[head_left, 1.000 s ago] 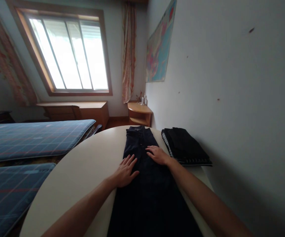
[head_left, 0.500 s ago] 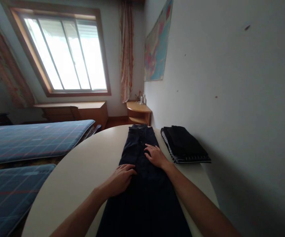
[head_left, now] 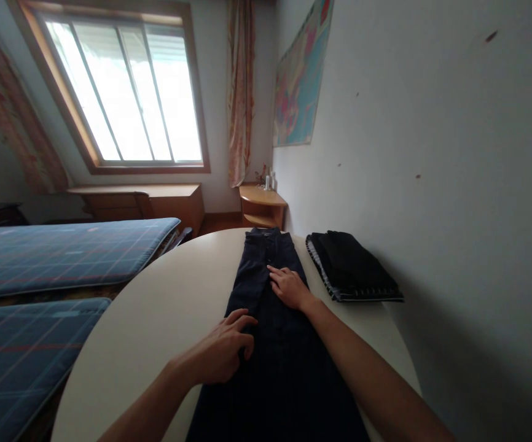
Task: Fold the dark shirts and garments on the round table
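A pair of dark navy trousers [head_left: 289, 362] lies lengthwise on the round cream table [head_left: 178, 288], waistband at the far edge and the lower part running out of view toward me. My right hand [head_left: 289, 287] rests flat on the trousers below the waistband, fingers stretched out to the left. Closer to me, my left hand [head_left: 226, 347] is over their left edge, its fingers a little bent and apart. Whether the left fingertips touch the cloth I cannot tell. Neither hand grips anything.
A folded stack of black clothes [head_left: 351, 267] lies at the table's right, near the white wall [head_left: 454, 245]. Blue plaid mattresses [head_left: 72, 252] are on the left. A small corner shelf [head_left: 263, 196] and a wooden desk [head_left: 174, 196] stand beyond, below the window.
My left hand has lifted slightly and its fingers are more bent and spread. My right hand stays on the trousers. The view has shifted a little.
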Demonstrator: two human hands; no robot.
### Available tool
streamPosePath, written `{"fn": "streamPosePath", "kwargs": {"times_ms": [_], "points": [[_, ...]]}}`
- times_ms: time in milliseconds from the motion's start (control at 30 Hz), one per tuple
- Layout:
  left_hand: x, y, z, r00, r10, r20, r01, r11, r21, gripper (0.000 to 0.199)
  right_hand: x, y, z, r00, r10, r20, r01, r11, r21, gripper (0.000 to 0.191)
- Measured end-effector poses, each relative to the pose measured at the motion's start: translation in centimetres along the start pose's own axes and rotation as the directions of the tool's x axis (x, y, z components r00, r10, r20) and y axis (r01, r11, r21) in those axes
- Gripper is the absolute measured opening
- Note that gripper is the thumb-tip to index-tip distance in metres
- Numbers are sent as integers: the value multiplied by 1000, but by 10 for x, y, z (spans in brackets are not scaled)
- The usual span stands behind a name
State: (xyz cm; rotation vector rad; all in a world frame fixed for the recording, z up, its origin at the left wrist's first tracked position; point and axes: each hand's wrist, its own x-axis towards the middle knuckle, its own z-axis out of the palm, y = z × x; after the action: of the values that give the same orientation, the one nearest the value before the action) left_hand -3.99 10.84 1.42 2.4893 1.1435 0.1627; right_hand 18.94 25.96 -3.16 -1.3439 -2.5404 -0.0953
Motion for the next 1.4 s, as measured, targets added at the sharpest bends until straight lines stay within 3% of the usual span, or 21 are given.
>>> {"fn": "streamPosePath", "kwargs": {"times_ms": [200, 433, 667, 800, 1000, 1167, 1400], "points": [[-1, 5, 0, 997, 67, -41, -68, 997, -23, 22, -2, 2, 2, 1000, 18, -12, -17, 998, 62, 33], [4, 19, -9, 986, 139, -96, -147, 986, -76, 30, -1, 3, 2, 999, 38, -21, -35, 993, 111, 31], [14, 29, 11, 963, 255, -91, -265, 958, -109, 28, 4, 12, 3, 987, 122, -104, -95, 967, 236, 37], [18, 34, 23, 960, 277, -38, -279, 958, -70, 23, 5, 13, 4, 987, 153, -47, -138, 965, 224, 35], [22, 43, 26, 949, 302, -89, -307, 951, -45, 22, 9, 14, 7, 970, 242, -37, -222, 933, 282, 43], [23, 44, 30, 948, 317, -38, -318, 947, -36, 17, 17, 16, 6, 960, 281, -3, -268, 921, 284, 49], [22, 44, 25, 940, 327, -94, -337, 934, -121, 11, 36, 20, 4, 937, 350, 17, -340, 896, 286, 35]]}}
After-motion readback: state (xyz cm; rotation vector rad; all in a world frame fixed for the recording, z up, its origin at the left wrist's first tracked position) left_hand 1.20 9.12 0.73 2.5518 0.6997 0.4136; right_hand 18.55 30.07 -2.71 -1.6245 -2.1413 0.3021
